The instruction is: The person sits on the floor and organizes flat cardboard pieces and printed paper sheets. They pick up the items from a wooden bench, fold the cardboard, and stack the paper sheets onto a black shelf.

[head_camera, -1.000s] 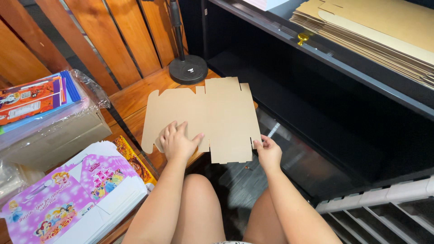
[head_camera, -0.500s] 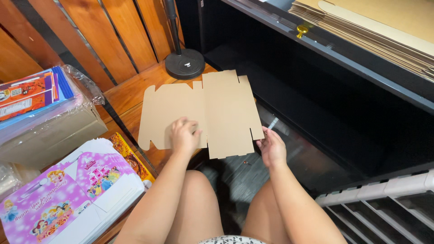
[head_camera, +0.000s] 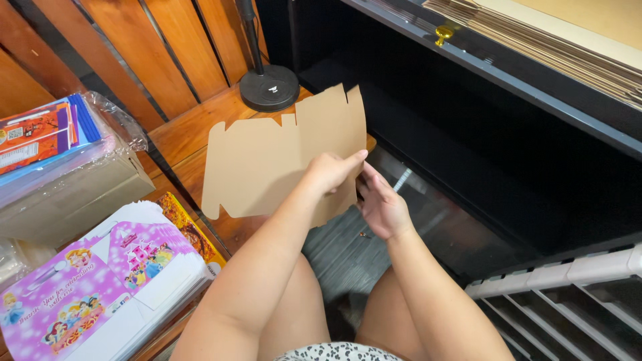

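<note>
From the head camera I look down on a flat die-cut cardboard blank (head_camera: 267,164), plain brown with notched flaps along its top edge, held up at a tilt over the wooden floor (head_camera: 194,137) in front of my knees. My left hand (head_camera: 329,172) reaches across and grips the blank near its right side, fingers curled over the front face with the fingertips pressed against the board, pinching it at what looks like a fold. My right hand (head_camera: 382,206) sits just beside it, lower and to the right, fingers spread loosely and touching the blank's lower right edge (how firmly I cannot tell, since the board hides the thumb). The right panel of the blank stands higher than the rest. Behind the blank a round black stand base (head_camera: 269,87) with a thin pole rests on the floor. To the left lies a stack of printed pink and purple cartons (head_camera: 100,287), with a yellow printed sheet (head_camera: 187,230) poking out beneath, and farther left a grey box (head_camera: 73,197) carrying plastic-wrapped packs. At upper right a black shelf (head_camera: 508,73) holds a pile of flat brown cardboard (head_camera: 555,40), and a small yellow knob (head_camera: 443,32) sits on its edge
</note>
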